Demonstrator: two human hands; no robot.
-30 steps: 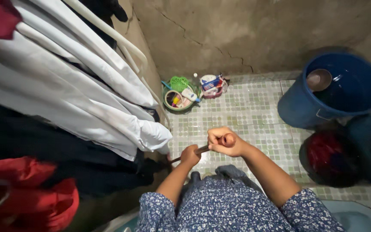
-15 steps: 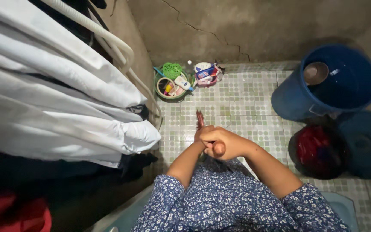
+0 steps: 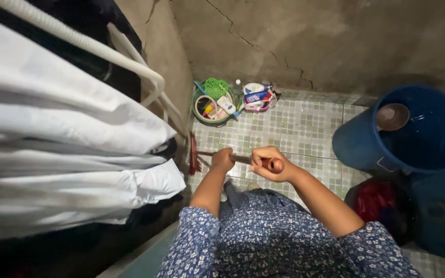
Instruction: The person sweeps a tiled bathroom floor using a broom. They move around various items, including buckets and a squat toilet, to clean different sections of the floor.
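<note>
Both hands grip one long brown broom handle (image 3: 240, 159) that runs almost level across the head view. Left hand (image 3: 223, 158) is closed round the shaft nearer the broom's head; right hand (image 3: 267, 163) is curled tight over the handle's rounded top end, knuckles up. At the far left end the reddish bristles (image 3: 193, 154) hang down against the base of the left wall, touching the green-patterned tiled floor (image 3: 305, 123).

Near the bristles, in the corner, sits a green round basin (image 3: 213, 105) filled with small bottles and a green mesh scrubber, and just beside it a small pink basket (image 3: 259, 98) of toiletries. White cloth (image 3: 68, 149) hangs over a pale rail on the left, filling that side. On the right stands a blue bucket (image 3: 403, 134) holding water, with a round dipper (image 3: 392, 117) floating in it. Below it lies a dark tub with red cloth (image 3: 382, 206) inside, touching a dark blue lid (image 3: 439, 216). Blue flowered sleeves cover both upper arms.
</note>
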